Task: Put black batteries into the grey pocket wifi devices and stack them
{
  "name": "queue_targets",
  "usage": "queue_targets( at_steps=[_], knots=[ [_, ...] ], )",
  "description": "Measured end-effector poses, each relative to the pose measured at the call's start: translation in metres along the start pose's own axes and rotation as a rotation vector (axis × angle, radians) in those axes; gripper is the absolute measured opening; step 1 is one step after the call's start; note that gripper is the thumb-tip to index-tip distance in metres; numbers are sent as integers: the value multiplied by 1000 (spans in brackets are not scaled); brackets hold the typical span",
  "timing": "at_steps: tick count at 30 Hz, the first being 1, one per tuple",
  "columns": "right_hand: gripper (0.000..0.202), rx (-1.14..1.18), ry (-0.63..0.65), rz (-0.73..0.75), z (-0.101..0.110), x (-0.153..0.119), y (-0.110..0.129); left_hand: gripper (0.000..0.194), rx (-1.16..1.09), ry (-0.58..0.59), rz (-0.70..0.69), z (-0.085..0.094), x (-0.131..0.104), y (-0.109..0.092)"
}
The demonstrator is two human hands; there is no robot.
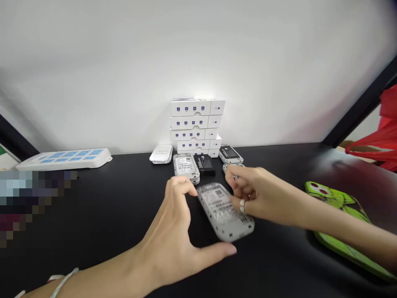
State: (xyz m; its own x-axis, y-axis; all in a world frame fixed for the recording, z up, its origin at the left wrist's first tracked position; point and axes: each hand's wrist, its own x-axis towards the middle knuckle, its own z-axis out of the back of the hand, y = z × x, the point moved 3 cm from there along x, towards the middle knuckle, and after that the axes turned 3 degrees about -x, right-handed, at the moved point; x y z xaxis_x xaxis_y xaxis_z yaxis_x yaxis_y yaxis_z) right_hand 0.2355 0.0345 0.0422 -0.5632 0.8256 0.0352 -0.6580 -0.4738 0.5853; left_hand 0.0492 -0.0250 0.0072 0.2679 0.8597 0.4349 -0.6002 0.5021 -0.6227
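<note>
Fingers (185, 187) (L, apart) nr device (223, 211)

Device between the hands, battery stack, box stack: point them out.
Device (226, 212): head view, middle of its labelled face.
Battery stack (204, 162): head view, top battery's face.
Box stack (197, 122): head view, front of second box down.

The stack of boxes (190, 123) looks like smooth, printed cardboard. In front of it, the device (232, 229) appears to be smooth plastic, bearing a printed, paper-like label (214, 195). Left of the stack, the power strip (104, 157) is smooth plastic. Beneath it, the tabletop (124, 203) looks matt. Far right of it, the red bag (387, 132) is thin, crinkled plastic.
</note>
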Motion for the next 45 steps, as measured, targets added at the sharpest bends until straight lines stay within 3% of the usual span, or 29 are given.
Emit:
queue_targets(
  at_steps=[3,5,7,10,13,16,22,28,34,40,45],
  knots=[
    [22,-87,62,7,-8,-5,1,89,-8,193,51,-4,-1,1],
    [19,-107,201,16,-7,4,-1,86,-35,284,65,-5,-1,0],
    [19,-128,251,40,0,21,-7,84,-72,336,71,-5,-1,0],
    [27,-278,-26,200,17,51,-18,91,-110,377,105,-5,1,3],
    [50,-403,-70,278,16,69,-29,94,-114,384,153,-5,1,7],
    [45,-472,-36,253,11,73,-34,88,-121,393,179,-6,1,6],
    [40,-394,-68,219,15,69,-36,88,-141,375,166,-5,1,3],
    [61,-312,-230,196,19,46,-26,91,-142,388,133,-5,2,8],
    [72,-256,-64,201,0,12,-3,93,-179,332,84,-6,1,9],
    [69,-34,92,208,-9,12,-3,96,-202,275,122,-8,1,7],
    [60,-107,135,237,-2,7,0,98,-193,283,135,-8,0,8]
  ],
)
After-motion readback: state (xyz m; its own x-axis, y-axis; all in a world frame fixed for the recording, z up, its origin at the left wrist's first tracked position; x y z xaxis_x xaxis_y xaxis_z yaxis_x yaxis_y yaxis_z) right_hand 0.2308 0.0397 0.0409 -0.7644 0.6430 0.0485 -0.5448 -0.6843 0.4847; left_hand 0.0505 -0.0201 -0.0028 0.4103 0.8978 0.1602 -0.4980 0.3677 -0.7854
